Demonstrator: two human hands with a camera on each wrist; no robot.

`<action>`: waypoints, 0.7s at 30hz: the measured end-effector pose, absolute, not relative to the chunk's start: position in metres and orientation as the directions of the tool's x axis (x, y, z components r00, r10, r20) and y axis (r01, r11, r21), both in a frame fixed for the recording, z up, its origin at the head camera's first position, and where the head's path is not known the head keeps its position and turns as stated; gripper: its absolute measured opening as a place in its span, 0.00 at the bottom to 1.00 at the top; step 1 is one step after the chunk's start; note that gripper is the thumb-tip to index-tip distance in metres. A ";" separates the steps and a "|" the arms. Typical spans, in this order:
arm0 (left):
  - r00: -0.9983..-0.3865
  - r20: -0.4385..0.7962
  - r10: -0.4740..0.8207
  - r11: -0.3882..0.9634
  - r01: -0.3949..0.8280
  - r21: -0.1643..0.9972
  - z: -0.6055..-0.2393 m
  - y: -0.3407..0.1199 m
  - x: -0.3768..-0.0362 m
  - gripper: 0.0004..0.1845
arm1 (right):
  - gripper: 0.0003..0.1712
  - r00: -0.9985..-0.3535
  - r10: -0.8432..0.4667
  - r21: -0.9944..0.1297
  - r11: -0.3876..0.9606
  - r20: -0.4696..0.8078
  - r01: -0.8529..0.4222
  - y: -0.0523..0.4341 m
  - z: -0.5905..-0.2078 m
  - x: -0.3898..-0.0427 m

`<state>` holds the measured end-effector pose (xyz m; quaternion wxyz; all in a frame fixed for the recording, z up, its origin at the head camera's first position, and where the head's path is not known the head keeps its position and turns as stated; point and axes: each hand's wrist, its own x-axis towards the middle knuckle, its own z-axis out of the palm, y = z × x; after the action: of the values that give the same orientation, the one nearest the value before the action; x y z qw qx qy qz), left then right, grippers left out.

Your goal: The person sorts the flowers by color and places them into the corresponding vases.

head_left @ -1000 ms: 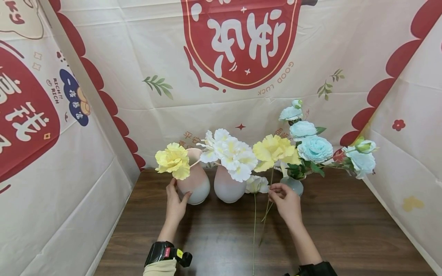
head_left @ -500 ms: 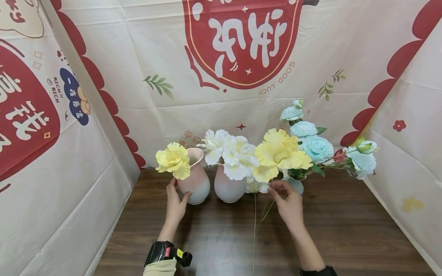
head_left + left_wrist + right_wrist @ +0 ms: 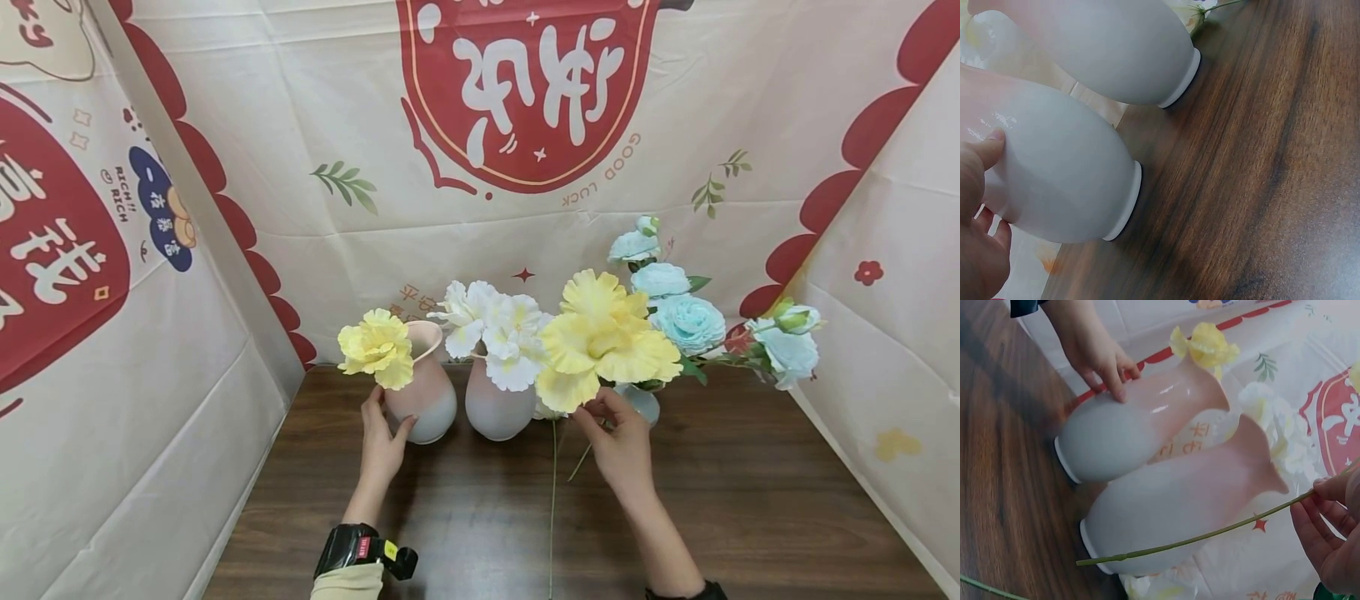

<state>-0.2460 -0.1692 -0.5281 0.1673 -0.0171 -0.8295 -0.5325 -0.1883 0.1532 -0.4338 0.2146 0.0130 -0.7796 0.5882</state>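
Observation:
My left hand (image 3: 382, 442) grips the side of a pink-and-white vase (image 3: 431, 410), thumb on one face and fingers on the other. A yellow flower (image 3: 375, 348) leans out of that vase's mouth to the left. Between thumb and fingers, my right hand (image 3: 624, 442) pinches the thin green stem (image 3: 1197, 539) of a large yellow flower (image 3: 603, 342). The bloom is above the hand, facing up; in the right wrist view the stem's lower end passes in front of the second vase (image 3: 1154, 506). White flowers (image 3: 498, 333) fill the mouth of this second vase.
A white flower, partly hidden, lies on the wooden table (image 3: 465, 533), its long stem (image 3: 552, 508) towards the front edge. Another stem end (image 3: 577, 464) shows beside my right hand. Pale blue flowers (image 3: 686, 323) stand in a small vase (image 3: 643, 405) behind it. Printed cloth surrounds the back and sides.
The yellow flower in my right hand has risen, tipped its face towards me, then shifted slightly left, covering more of the loose white flower. My left hand has stayed on the vase.

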 end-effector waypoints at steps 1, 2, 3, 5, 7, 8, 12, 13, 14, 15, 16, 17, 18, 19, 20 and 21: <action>-0.944 0.296 -0.149 0.432 0.207 0.878 -0.528 -0.169 -0.246 0.42 | 0.06 -0.906 0.228 -0.907 0.316 0.357 -0.278 0.152 -0.434 -0.188; -0.944 0.296 -0.149 0.431 0.207 0.878 -0.528 -0.169 -0.246 0.42 | 0.07 -0.904 0.224 -0.902 0.326 0.365 -0.284 0.151 -0.433 -0.188; -0.943 0.297 -0.148 0.431 0.209 0.878 -0.528 -0.169 -0.245 0.42 | 0.09 -0.901 0.219 -0.897 0.332 0.375 -0.292 0.150 -0.433 -0.188; -0.943 0.300 -0.146 0.433 0.212 0.876 -0.528 -0.169 -0.245 0.42 | 0.13 -0.896 0.205 -0.887 0.339 0.393 -0.312 0.147 -0.433 -0.187; -0.942 0.302 -0.146 0.433 0.213 0.876 -0.528 -0.169 -0.245 0.42 | 0.18 -0.895 0.186 -0.881 0.341 0.405 -0.328 0.144 -0.431 -0.185; -0.942 0.302 -0.147 0.433 0.213 0.876 -0.528 -0.169 -0.245 0.42 | 0.20 -0.894 0.178 -0.879 0.339 0.410 -0.336 0.142 -0.430 -0.184; -0.942 0.301 -0.150 0.437 0.210 0.875 -0.528 -0.169 -0.245 0.41 | 0.23 -0.896 0.154 -0.877 0.327 0.416 -0.351 0.134 -0.425 -0.180; -0.942 0.300 -0.151 0.438 0.208 0.875 -0.528 -0.169 -0.245 0.41 | 0.22 -0.896 0.148 -0.878 0.318 0.419 -0.358 0.132 -0.424 -0.179; -0.942 0.299 -0.151 0.439 0.207 0.874 -0.527 -0.169 -0.245 0.41 | 0.22 -0.894 0.145 -0.878 0.309 0.424 -0.366 0.131 -0.423 -0.179; -0.943 0.298 -0.151 0.440 0.206 0.874 -0.527 -0.169 -0.245 0.41 | 0.22 -0.893 0.141 -0.877 0.305 0.428 -0.372 0.129 -0.423 -0.179; -0.943 0.297 -0.151 0.439 0.206 0.874 -0.527 -0.169 -0.245 0.41 | 0.22 -0.891 0.139 -0.876 0.299 0.432 -0.378 0.127 -0.422 -0.180; -0.943 0.295 -0.151 0.438 0.204 0.875 -0.527 -0.169 -0.245 0.41 | 0.21 -0.890 0.136 -0.876 0.292 0.435 -0.384 0.126 -0.422 -0.180; -0.944 0.294 -0.152 0.437 0.203 0.876 -0.527 -0.169 -0.244 0.41 | 0.21 -0.888 0.132 -0.874 0.289 0.440 -0.390 0.124 -0.421 -0.181; -0.945 0.291 -0.152 0.436 0.200 0.877 -0.527 -0.169 -0.244 0.41 | 0.20 -0.887 0.128 -0.873 0.286 0.443 -0.395 0.123 -0.420 -0.181; -0.945 0.291 -0.153 0.436 0.200 0.877 -0.527 -0.169 -0.245 0.41 | 0.20 -0.886 0.124 -0.871 0.286 0.446 -0.399 0.122 -0.420 -0.182; -0.945 0.290 -0.153 0.437 0.198 0.877 -0.527 -0.169 -0.245 0.41 | 0.19 -0.886 0.120 -0.870 0.286 0.449 -0.402 0.120 -0.419 -0.182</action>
<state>-0.2446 -0.1690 -0.5270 0.1656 -0.0136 -0.8313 -0.5304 -0.1825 0.1202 -0.4186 0.2210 0.0914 -0.7708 0.5905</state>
